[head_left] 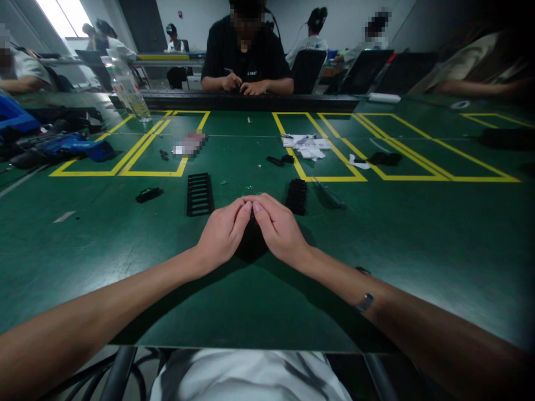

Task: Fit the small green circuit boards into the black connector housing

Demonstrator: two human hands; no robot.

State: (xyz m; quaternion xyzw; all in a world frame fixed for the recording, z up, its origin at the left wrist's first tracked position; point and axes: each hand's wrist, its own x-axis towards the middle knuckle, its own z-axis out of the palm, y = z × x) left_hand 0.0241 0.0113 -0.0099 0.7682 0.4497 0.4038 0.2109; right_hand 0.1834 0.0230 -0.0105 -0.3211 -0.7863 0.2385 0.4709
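Note:
My left hand (223, 231) and my right hand (280, 228) meet at the fingertips above the green table (234, 317), thumbs side by side. The fingers of both are pressed together and curl away from the camera; whatever lies behind or under them is hidden. Just beyond my left hand is a black slotted rack (200, 194). A second black rack (296, 196) stands beyond my right hand. Small green shiny bits (249, 187) lie between the racks, partly covered by my fingertips.
A small black part (149, 194) lies left. Farther back are crumpled white paper (307, 146), a clear bottle (140, 103), blue-and-black tools (75, 147) and yellow tape outlines. Across the table a person in black (246, 55) handles something small.

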